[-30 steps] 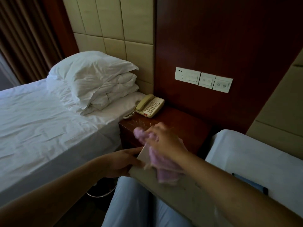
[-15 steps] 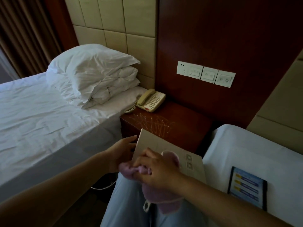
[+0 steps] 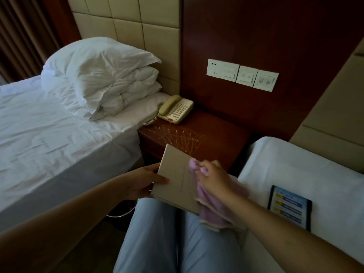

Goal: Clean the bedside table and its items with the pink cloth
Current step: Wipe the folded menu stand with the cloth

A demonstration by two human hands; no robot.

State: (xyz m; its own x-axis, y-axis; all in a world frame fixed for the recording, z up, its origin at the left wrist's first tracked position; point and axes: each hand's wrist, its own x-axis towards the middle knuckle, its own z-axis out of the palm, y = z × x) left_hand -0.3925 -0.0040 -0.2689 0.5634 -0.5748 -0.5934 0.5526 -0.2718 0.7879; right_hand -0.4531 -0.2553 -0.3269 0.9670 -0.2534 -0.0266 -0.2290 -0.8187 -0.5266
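Note:
A beige booklet (image 3: 173, 174) lies tilted over my lap, and my left hand (image 3: 144, 182) grips its left edge. My right hand (image 3: 213, 178) is closed on the pink cloth (image 3: 213, 213) and presses it against the booklet's cover. Beyond it stands the dark red wooden bedside table (image 3: 218, 134), with pale scribble marks (image 3: 177, 137) on its top. A cream telephone (image 3: 175, 109) sits at the table's back left corner.
A white bed (image 3: 49, 138) with stacked pillows (image 3: 106, 75) is on the left. A second white bed (image 3: 295, 168) on the right carries a framed blue card (image 3: 289, 207). Wall switches (image 3: 242, 74) hang above the table. My legs in light blue trousers (image 3: 177, 243) fill the foreground.
My right hand has moved the pink cloth up across the booklet's cover from its lower edge. My left hand has kept its grip on the booklet's left edge.

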